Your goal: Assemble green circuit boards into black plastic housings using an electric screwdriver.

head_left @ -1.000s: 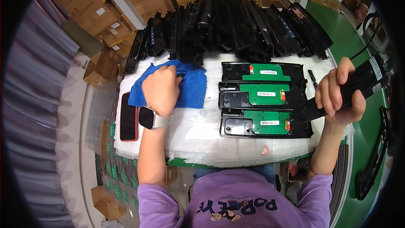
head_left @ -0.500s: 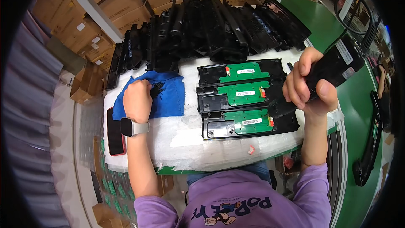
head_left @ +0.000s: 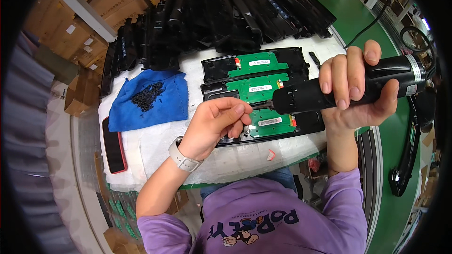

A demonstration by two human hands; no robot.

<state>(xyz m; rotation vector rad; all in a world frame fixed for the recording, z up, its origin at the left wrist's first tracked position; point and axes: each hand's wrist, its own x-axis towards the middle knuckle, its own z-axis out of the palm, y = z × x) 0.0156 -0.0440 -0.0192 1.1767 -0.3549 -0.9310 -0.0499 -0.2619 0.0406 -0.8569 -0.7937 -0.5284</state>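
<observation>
My right hand [head_left: 358, 84] is wrapped around a black electric screwdriver [head_left: 320, 95], held level with its bit [head_left: 261, 106] pointing left. At the tip of that bit is my left hand [head_left: 222, 118], thumb and fingers pinched together; whatever small thing they hold is too little to make out. Below both hands lie three black plastic panels [head_left: 217, 70], each carrying a green circuit board [head_left: 256, 62]. The nearest panel is partly covered by my left hand. A heap of small black screws [head_left: 147, 97] rests on a blue cloth [head_left: 172, 108] at the left.
Many black plastic housings [head_left: 212, 16] are stacked along the back of the white-covered table [head_left: 202, 171]. A phone [head_left: 113, 146] lies at the left edge. A cable [head_left: 376, 19] runs at the right. One long black part [head_left: 406, 160] rests on the green surface [head_left: 386, 211].
My left hand has left the screw heap and come right to the screwdriver's bit. My right hand has swung the screwdriver level over the panels. The view has shifted slightly.
</observation>
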